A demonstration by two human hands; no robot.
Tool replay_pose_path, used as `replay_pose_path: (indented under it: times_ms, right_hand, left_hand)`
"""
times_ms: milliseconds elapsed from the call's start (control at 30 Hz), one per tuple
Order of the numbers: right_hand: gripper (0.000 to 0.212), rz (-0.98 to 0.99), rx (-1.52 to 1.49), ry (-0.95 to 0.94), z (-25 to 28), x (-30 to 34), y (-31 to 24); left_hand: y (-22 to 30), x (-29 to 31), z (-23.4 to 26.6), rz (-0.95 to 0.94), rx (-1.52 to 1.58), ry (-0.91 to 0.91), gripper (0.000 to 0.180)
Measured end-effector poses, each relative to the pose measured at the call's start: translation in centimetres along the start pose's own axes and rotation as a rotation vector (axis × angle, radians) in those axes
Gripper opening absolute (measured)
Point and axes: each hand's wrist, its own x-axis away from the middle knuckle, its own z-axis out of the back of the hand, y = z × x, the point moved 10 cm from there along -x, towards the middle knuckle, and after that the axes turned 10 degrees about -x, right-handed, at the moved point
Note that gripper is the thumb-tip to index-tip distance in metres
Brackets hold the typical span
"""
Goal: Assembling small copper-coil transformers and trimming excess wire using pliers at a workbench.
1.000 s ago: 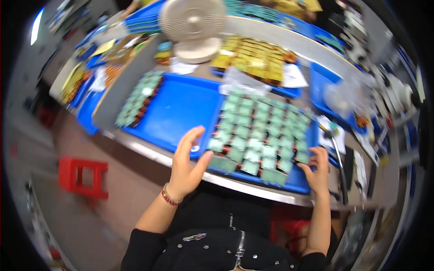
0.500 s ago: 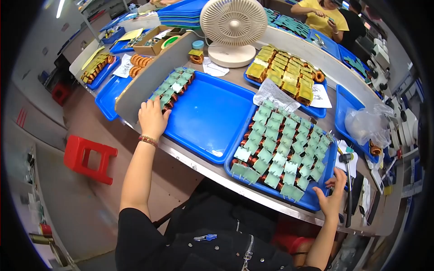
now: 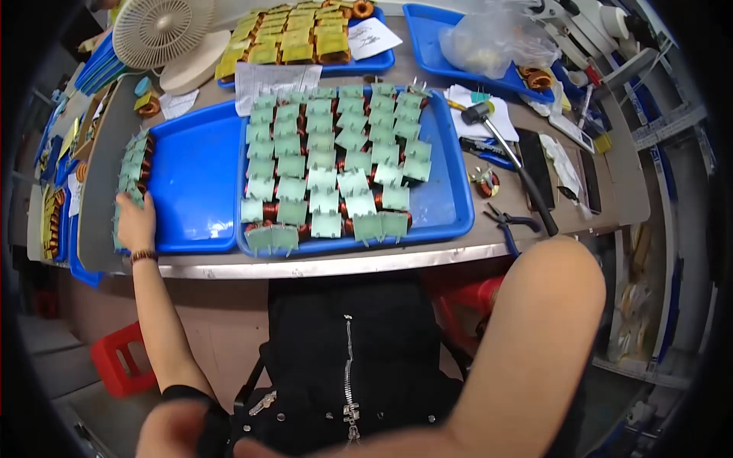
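My left hand [image 3: 137, 221] is at the near end of a row of coils with green circuit boards [image 3: 134, 160], standing along the left side of the left blue tray [image 3: 195, 179]. Its fingers and thumb are closed about a green-board coil there; the fingertips are partly hidden. Beside that tray, the right blue tray [image 3: 448, 175] carries several rows of copper coils topped with green boards [image 3: 322, 179]. My right arm is bent back across my body, and my right hand [image 3: 179, 431] is a blur at the lower edge, away from the trays.
Right of the trays lie a hammer [image 3: 519, 160], pliers [image 3: 510, 223], a loose coil [image 3: 486, 183] and a dark phone [image 3: 537, 168]. Behind stand a fan [image 3: 163, 30], a tray of yellow-taped coils [image 3: 298, 34] and a tray with a plastic bag [image 3: 489, 42]. A red stool [image 3: 118, 359] is at the lower left.
My right hand has left the right tray's edge and swung in across my body to the lower left. My left hand stays at the coil row. The view has turned rightward.
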Motion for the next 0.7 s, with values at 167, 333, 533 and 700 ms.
replay_pose_path:
  times_ms: [167, 333, 533, 700]
  right_hand:
    - [0.03, 0.458, 0.41, -0.567, -4.0, 1.2, -3.8]
    - [0.046, 0.085, 0.715, 0.426, 0.6, 5.7, -0.6]
    - [0.034, -0.11, 0.764, 0.695, 2.6, 13.6, 1.3]
    - [0.032, -0.215, 0.632, 0.78, 3.1, 14.6, 6.3]
  left_hand:
    - [-0.1, 0.3, -0.2, 0.062, -0.009, -0.046, 0.034]
    - [2.5, 4.5, 2.0, -0.18, 0.126, -0.003, 0.029]
    - [11.3, 8.3, 6.2, -0.518, 0.55, -0.164, 0.047]
    - [11.7, 8.9, 6.3, -0.544, 0.801, -0.337, 0.059]
